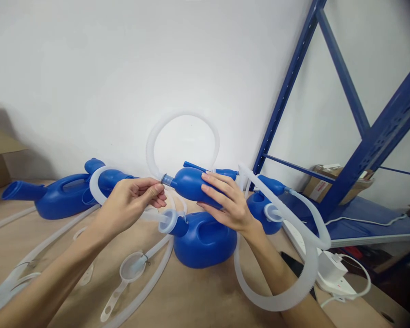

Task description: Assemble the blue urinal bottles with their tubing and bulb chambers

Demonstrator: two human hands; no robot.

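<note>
Left hand [133, 196] pinches a tube end [168, 180], right hand [230, 205] cups a bulb [188, 183] above an opaque jug [205, 251].

Pale wall [89, 68], blue rack [372, 150]

Beyond the far edge of my brown table [205, 300], the wall stands plain, brightest around its middle. Past the table's right edge I see the rack's low shelf [362, 207].

R hand [230, 200] grips rounded blue pc [188, 183]; L hand [133, 198] pinches hose [151, 148] at its neck; blue jug [205, 248] below.
</note>
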